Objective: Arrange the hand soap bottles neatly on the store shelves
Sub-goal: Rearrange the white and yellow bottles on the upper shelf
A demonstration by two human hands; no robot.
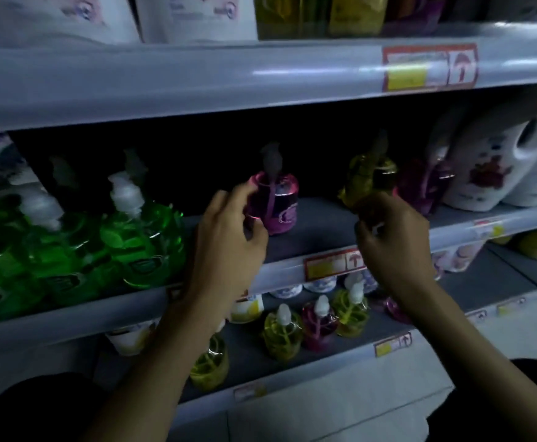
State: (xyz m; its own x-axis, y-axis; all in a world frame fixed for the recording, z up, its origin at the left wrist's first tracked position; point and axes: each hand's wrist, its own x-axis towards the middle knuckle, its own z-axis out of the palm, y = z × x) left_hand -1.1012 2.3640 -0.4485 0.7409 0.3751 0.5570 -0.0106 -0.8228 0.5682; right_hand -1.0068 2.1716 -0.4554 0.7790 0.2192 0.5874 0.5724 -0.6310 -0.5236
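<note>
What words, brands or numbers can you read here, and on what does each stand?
Nothing here is legible.
On the upper price tag: print blurred, red border, yellow patch.
On the middle price tag: blurred.
On the pink bottle: logo blurred.
On the green bottle: label blurred.
On the yellow bottle: nothing readable.

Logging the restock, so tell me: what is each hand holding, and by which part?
The left hand grips the pink soap bottle by its side. The right hand holds the yellow soap bottle by its lower body.
</note>
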